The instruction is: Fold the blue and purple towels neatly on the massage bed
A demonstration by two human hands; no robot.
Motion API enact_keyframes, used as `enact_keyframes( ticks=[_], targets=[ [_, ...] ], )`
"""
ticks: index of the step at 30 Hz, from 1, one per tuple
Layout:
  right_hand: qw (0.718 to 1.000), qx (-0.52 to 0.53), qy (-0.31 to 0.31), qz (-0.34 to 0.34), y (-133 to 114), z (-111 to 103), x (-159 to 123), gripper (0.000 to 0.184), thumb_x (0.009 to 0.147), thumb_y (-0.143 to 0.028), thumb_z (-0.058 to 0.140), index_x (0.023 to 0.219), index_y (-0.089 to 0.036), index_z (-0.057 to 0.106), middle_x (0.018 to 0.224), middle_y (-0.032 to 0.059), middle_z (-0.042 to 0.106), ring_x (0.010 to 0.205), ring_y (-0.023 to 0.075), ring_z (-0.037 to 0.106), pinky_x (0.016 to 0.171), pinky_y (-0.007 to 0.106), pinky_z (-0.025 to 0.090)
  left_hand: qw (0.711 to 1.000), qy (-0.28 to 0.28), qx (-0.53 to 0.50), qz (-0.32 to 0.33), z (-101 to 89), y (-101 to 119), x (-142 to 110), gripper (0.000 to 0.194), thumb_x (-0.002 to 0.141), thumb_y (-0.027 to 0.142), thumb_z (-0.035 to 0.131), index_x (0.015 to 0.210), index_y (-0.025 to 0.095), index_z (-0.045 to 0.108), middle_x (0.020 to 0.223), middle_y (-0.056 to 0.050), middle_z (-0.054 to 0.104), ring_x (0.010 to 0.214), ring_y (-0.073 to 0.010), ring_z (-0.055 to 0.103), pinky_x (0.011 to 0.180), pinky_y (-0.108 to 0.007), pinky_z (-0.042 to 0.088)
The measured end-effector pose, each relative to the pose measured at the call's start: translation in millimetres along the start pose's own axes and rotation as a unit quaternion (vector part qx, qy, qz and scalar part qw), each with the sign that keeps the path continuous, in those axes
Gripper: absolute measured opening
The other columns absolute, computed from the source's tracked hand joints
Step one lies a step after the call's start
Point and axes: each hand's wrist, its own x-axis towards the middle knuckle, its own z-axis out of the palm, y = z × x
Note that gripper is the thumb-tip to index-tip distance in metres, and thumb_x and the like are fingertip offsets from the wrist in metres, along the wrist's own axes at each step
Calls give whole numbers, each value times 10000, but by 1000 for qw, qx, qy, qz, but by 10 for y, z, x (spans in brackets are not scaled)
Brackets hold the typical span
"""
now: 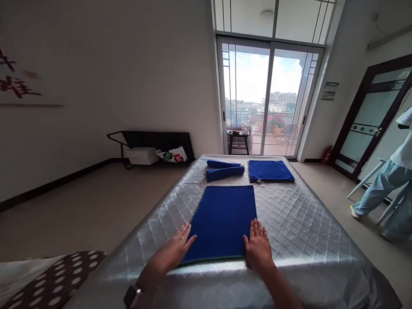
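A blue cloth [222, 219] with a dark green edge lies flat on the silver quilted cover [289, 223]. My left hand [176, 246] rests at its left edge, fingers stretched out and thumb over the cloth. On the right edge lies my right hand [258, 244], palm down with the fingers extended. Neither hand grips anything. Beyond the cloth, two rolled blue cloths [225, 172] lie at the far left of the cover. A folded blue cloth [271, 170], with a small white tag at its near edge, lies to their right.
A person in pale blue trousers [383, 184] is at the right, beside a white-legged stool [365, 178]. Glass sliding doors [246, 94] stand beyond the bed. A black bench on its side [157, 139] is by the left wall. Polka-dot fabric [64, 279] lies near left.
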Motion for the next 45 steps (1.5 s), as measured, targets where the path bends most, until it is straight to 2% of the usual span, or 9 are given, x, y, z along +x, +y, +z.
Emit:
enact_keyframes(
  ticks=[4,7,17,20,27,33,37,41,45],
  targets=[
    [1000,-6,6,-2,18,28,19,653,1005,-407,287,1562,-68,251,1631,127,213,1523,234,164,1234,421,128,996,-12,-7,86,-129,630,596,686,987,532,234,1491,107,425,1572,-140,397,1466,-263,347,1195,-456,314],
    [1000,-2,14,-4,32,58,36,654,998,-401,306,1557,-64,269,1625,130,225,1520,246,177,1234,425,130,997,-26,9,73,-147,866,936,676,995,509,234,1501,91,399,1591,-148,355,1484,-248,308,1212,-435,267],
    [1000,1,18,-11,81,122,48,659,1000,-429,290,1560,-83,275,1632,104,201,1521,249,163,1239,431,132,999,-9,25,-41,-86,105,984,705,990,516,201,1470,58,441,1541,-197,420,1452,-287,368,1183,-469,305],
    [1000,-1,14,-8,81,112,36,659,1000,-432,294,1562,-89,272,1631,99,205,1520,247,168,1239,428,138,998,4,24,-53,-135,138,1104,727,992,515,173,1462,29,440,1527,-225,428,1441,-309,384,1175,-492,309],
    [1000,-10,-1,4,100,129,42,672,997,-448,292,1564,-90,254,1635,82,174,1522,248,157,1241,436,148,1000,6,20,-13,-122,577,1350,764,990,568,154,1498,47,387,1586,-173,346,1486,-272,298,1211,-443,256],
    [1000,-17,4,11,196,223,7,678,994,-490,296,1578,-150,237,1636,44,203,1521,246,165,1239,415,153,998,-13,18,-56,106,361,1301,803,969,604,149,1521,51,335,1605,-176,297,1503,-275,252,1208,-463,240],
    [999,-19,-25,11,224,21,20,635,987,-487,331,1553,-199,335,1618,25,285,1506,241,236,1229,397,170,997,14,20,-67,171,278,1280,823,956,612,133,1511,46,357,1589,-187,340,1496,-290,271,1205,-484,241],
    [1000,-23,3,14,216,-394,428,502,994,-434,358,1413,-253,567,1509,46,505,1404,253,432,1160,382,292,996,21,33,-77,159,302,1271,854,941,625,131,1493,24,382,1578,-203,355,1487,-306,292,1203,-496,239],
    [999,1,34,21,189,-727,1239,409,998,-344,390,1282,-239,665,1306,60,675,1193,200,609,977,275,424,995,31,46,-79,112,298,1247,845,941,614,124,1481,31,411,1567,-188,383,1480,-313,306,1203,-496,242]
  ],
)
